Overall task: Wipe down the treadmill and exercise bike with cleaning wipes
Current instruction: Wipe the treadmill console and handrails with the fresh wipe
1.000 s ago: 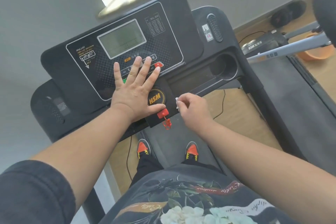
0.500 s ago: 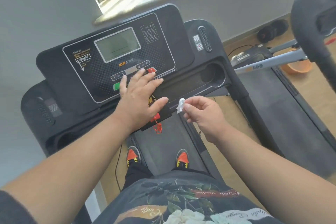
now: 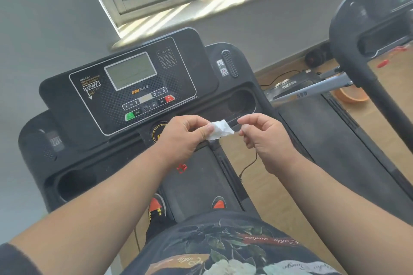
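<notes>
— Where is the wipe (image 3: 220,130)?
— At the frame's centre, above the treadmill console (image 3: 134,87). The left hand (image 3: 185,138) pinches it; the right hand (image 3: 266,138) fingertips touch its other end, pinched together.

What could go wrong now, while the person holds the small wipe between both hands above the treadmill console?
1. The wipe is small and crumpled, pinched by the left hand and barely touched by the right hand. It may slip and fall onto the belt.
2. Wiping the console could press the green start button while the person's shoes stand on the belt.
3. The red safety clip hangs loose and may snag.
</notes>
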